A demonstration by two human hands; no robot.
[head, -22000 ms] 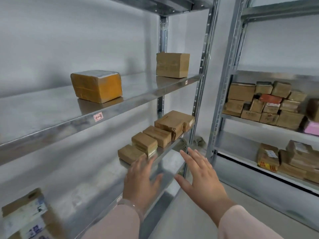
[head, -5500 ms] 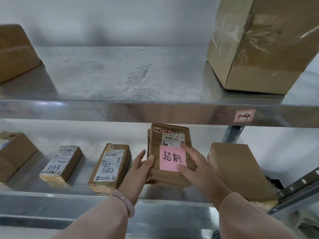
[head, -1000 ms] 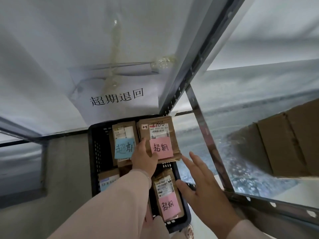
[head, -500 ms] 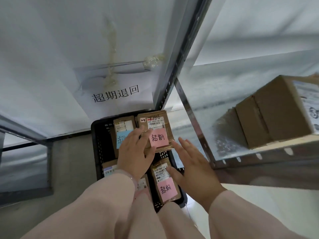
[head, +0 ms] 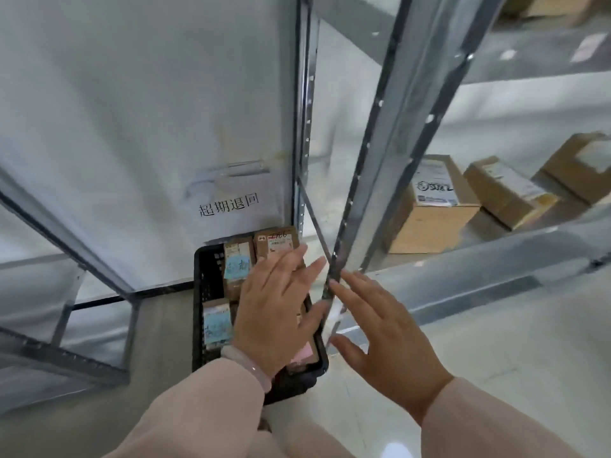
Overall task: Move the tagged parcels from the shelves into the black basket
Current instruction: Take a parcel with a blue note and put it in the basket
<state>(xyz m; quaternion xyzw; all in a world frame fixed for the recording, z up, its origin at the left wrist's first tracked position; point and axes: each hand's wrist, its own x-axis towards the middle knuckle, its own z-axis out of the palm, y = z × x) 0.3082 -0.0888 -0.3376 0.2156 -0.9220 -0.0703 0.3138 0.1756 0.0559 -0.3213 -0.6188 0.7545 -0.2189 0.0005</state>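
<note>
We're at the drop-off end of a cycle, as we read it. The basket sits on the floor below a paper sign, just beside the rack post. It holds at least four parcels. At the far end are a blue-tag parcel and a far-right parcel whose lower part our hand hides. Near-left is a second blue-tag one, and a bit of pink tag shows near-right.

L hand hovers over the basket w/ fingers straight and slightly spread, nothing in them. Whether it touches the parcels under it, we can't tell. R hand is just right of the basket, over the floor by the post's foot. Its fingers are spread too, also empty.

So there's nothing to place right now, and the job is prob. to fetch the next one. That means turning to the shelf on our right, where three boxes lie: a big one, a mid one and a far one. They show white labels, but we make out no coloured tag; the pic is too blurred to be sure. We'd check each for a tag before gripping and take tagged ones only. We'd also mind the post, which stands btw. our hands and that shelf. The basket looks fairly full, so the next parcel prob. goes on top.
</note>
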